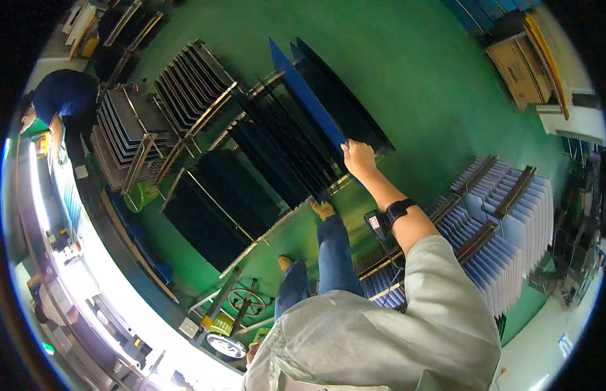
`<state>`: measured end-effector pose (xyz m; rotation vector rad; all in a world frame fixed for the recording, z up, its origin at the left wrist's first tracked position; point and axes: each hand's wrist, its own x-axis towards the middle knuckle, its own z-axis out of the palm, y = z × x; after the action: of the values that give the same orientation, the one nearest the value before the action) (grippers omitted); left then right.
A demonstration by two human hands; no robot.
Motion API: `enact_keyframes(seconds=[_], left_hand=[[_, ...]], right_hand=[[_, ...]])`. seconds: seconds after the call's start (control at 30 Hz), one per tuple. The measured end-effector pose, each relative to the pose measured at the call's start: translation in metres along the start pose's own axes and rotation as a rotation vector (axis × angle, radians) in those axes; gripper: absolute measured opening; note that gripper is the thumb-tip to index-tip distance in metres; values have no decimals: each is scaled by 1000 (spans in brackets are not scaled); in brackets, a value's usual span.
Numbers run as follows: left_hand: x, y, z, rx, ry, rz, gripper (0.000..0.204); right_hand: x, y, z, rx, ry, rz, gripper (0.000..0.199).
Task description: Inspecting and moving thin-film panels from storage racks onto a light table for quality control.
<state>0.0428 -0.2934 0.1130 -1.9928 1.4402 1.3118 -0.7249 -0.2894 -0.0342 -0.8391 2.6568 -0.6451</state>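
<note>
My right hand [359,158] is closed on the near corner of a thin blue panel [306,94], which stands on edge and slants away to the far left. Dark panels [345,101] stand upright just to its right. To its left, several more dark panels [277,140] fill a metal rack [264,236]. A strap with a small device [374,223] is worn on my right forearm. Of my left hand [252,354], only a sliver shows beside my clothing at the lower edge; its fingers are hidden.
White panels [531,218] fill racks at the right. Racks of grey panels [195,88] stand far left. Near a brightly lit bench [104,274], another person [67,94] leans in. A handwheel [246,303] and a round dial [226,346] are by my legs. Cardboard boxes [519,73] sit far right.
</note>
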Motion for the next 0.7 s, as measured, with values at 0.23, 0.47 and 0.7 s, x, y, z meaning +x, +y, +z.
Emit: enact_keyframes(seconds=[0.23, 0.47, 0.7], left_hand=[[-12, 6, 11, 330, -9, -117, 36], [-15, 0, 30, -66, 10, -177, 32], [-38, -17, 55, -233, 197, -235, 29]], right_hand=[[10, -2, 4, -51, -73, 1, 23], [40, -4, 45, -118, -262, 130, 35], [15, -97, 1, -200, 62, -346, 65]])
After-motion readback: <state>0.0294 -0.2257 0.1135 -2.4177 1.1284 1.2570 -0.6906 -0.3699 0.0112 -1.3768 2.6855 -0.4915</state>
